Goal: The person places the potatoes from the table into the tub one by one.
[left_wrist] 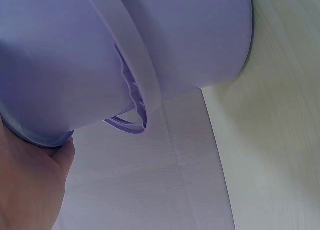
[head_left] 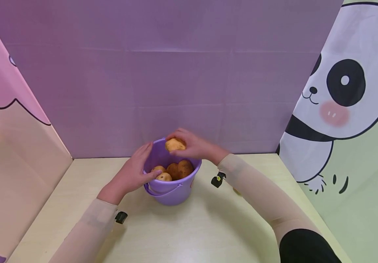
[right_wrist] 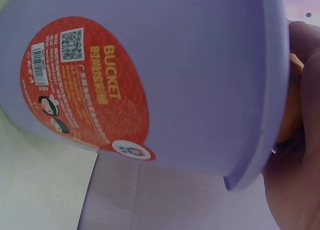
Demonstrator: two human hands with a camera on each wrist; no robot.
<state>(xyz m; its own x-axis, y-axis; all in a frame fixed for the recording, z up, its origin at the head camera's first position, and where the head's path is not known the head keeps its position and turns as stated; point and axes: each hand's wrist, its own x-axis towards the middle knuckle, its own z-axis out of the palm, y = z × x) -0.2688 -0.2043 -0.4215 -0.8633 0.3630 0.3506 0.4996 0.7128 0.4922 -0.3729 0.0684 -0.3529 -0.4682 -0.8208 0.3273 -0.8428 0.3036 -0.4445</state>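
We held a potato (head_left: 175,144) in our right hand (head_left: 193,145), fingers curled round it, above the purple bucket (head_left: 170,191) at its 12 o'clock rim. Our left hand (head_left: 133,171) rested flat-fingered at 9 o'clock, steadying it. The potato was mid-transfer; next called for clearing the rim.

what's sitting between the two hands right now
The purple bucket, with potatoes inside, stands between the left hand on its rim and the right hand gripping one potato above; the head view shows this.
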